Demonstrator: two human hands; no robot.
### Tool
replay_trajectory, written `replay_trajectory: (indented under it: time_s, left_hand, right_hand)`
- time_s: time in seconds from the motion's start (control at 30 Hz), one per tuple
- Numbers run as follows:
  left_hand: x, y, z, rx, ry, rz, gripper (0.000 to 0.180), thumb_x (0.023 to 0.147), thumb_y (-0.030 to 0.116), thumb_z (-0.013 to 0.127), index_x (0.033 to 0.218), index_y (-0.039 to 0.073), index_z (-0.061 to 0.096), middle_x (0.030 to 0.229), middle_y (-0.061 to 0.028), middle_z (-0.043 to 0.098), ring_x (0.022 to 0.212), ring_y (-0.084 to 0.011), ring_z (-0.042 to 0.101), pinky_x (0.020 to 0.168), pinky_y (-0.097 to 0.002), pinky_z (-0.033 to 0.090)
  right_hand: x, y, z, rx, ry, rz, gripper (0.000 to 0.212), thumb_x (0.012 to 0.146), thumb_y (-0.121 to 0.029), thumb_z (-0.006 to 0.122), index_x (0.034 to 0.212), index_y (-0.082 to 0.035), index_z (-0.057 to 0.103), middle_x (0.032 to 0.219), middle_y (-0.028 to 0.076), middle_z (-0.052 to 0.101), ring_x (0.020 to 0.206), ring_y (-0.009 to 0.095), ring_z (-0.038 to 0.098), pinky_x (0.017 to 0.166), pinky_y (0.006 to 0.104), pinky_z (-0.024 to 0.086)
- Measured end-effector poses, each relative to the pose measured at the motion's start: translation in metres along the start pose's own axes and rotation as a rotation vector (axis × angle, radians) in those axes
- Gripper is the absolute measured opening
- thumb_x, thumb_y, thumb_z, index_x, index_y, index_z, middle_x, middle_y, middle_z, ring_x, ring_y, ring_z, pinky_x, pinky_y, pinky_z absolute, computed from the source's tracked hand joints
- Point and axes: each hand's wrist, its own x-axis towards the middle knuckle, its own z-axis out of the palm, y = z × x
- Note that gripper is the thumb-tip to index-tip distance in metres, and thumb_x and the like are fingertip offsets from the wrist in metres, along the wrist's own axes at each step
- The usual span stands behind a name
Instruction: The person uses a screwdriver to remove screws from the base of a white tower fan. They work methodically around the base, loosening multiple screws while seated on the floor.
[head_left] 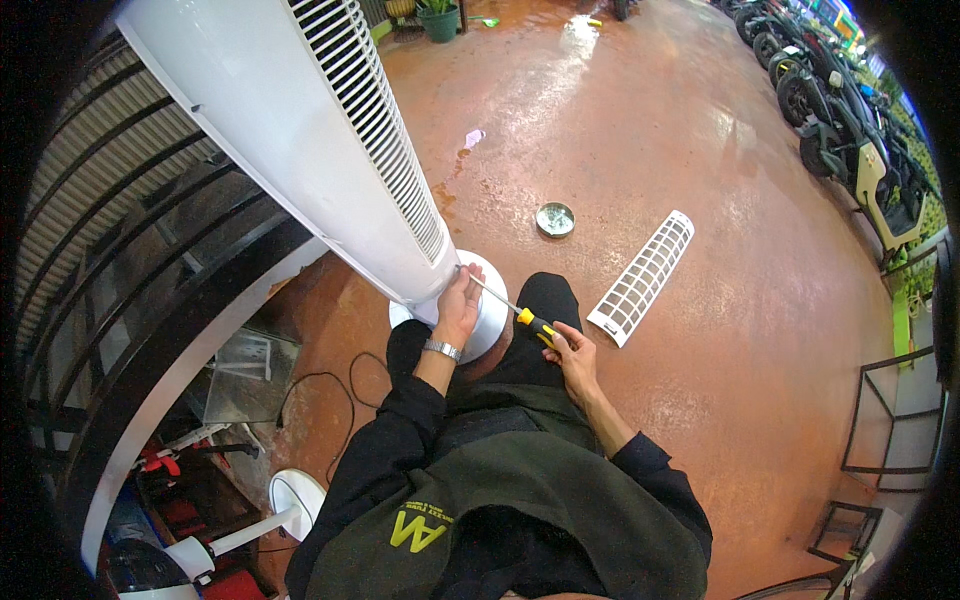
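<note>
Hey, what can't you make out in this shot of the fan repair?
- Head view: the screwdriver tip and any screw are too small to see where it meets the tower fan.
- The round tin holds things too small to tell.
- The left hand hides part of the fan base.

Yellow-black screwdriver (512, 308) tip at tilted white tower fan (300, 130) base.

A white slatted grille panel (641, 277) lies on the reddish floor (700, 150), a small round tin (555, 218) near it, parked motorbikes (850, 120) lining the far edge.
</note>
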Motion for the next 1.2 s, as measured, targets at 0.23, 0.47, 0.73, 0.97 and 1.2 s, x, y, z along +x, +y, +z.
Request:
replay_trajectory:
  time_s: [0.23, 0.47, 0.73, 0.97, 1.2]
  left_hand:
    - [0.0, -0.002, -0.003, 0.022, 0.022, 0.004, 0.029, 0.098, 0.007, 0.053, 0.125, 0.0, 0.046, 0.12, -0.0125, 0.055, 0.117, -0.0258, 0.056, 0.106, -0.0414, 0.046]
    - [-0.005, -0.005, -0.001, 0.026, 0.028, 0.01, 0.025, 0.098, 0.006, 0.053, 0.123, 0.001, 0.048, 0.117, -0.0111, 0.055, 0.115, -0.0249, 0.056, 0.105, -0.0406, 0.048]
    - [0.001, -0.005, -0.004, 0.005, 0.026, 0.005, 0.026, 0.098, 0.007, 0.053, 0.123, 0.0, 0.048, 0.12, -0.0129, 0.055, 0.117, -0.0251, 0.056, 0.104, -0.0412, 0.048]
    - [-0.002, -0.005, 0.001, 0.009, 0.026, -0.016, 0.033, 0.099, 0.009, 0.053, 0.128, -0.003, 0.044, 0.126, -0.0156, 0.053, 0.119, -0.0269, 0.055, 0.106, -0.0429, 0.046]
    - [-0.003, -0.004, 0.006, 0.02, 0.043, -0.009, 0.033, 0.099, 0.009, 0.051, 0.128, -0.004, 0.042, 0.127, -0.0167, 0.051, 0.123, -0.0292, 0.052, 0.108, -0.0436, 0.045]
  right_hand:
    - [0.011, -0.017, -0.004, -0.06, -0.035, 0.019, 0.035, 0.097, -0.016, 0.056, 0.125, 0.005, 0.057, 0.091, 0.01, 0.065, 0.061, 0.009, 0.059, 0.051, 0.02, 0.047]
    - [0.013, -0.008, -0.006, 0.025, -0.029, 0.006, 0.034, 0.096, -0.018, 0.058, 0.121, 0.004, 0.061, 0.083, 0.009, 0.066, 0.057, 0.009, 0.057, 0.048, 0.0227, 0.044]
    - [0.015, -0.021, -0.001, -0.059, -0.027, 0.021, 0.035, 0.096, -0.016, 0.059, 0.124, 0.005, 0.059, 0.088, 0.008, 0.065, 0.059, 0.008, 0.057, 0.052, 0.0203, 0.046]
    - [0.019, -0.005, -0.006, -0.199, -0.022, -0.407, 0.031, 0.086, -0.004, 0.069, 0.117, 0.002, 0.066, 0.108, 0.01, 0.069, 0.088, 0.014, 0.064, 0.078, 0.0247, 0.052]
    - [0.021, -0.005, -0.006, 0.035, -0.037, -0.154, 0.036, 0.082, 0.007, 0.067, 0.118, 0.004, 0.063, 0.124, 0.013, 0.062, 0.113, 0.02, 0.059, 0.098, 0.0304, 0.047]
